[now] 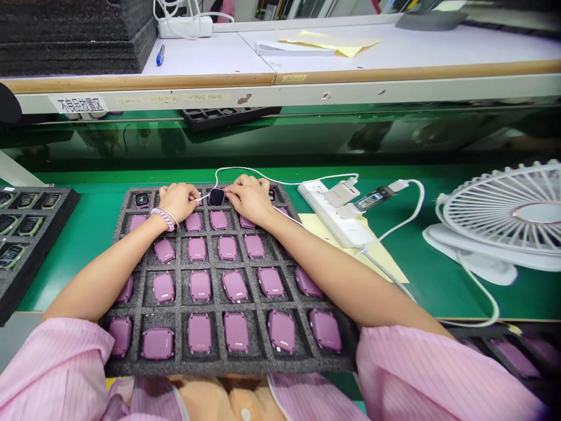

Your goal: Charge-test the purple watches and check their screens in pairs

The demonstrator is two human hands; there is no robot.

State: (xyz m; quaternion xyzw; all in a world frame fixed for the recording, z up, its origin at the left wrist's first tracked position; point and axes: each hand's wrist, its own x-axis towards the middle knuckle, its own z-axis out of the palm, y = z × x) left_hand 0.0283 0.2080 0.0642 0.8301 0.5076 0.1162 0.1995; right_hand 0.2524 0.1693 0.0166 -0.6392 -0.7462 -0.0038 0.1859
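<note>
While left grip pinches white cable near its end, right grip sets fingertips against dark-screened smartwatch; whether it pinches, I cannot tell. Watch at far row of foam tray. Step in hand, I judge: joining cable to watch. Next move would call for steady right fingers, fine left alignment. On my feed, backs of hands up, fingers curled, forearms angled inward over tray. Beyond right forearm: power strip on green counter.
</note>
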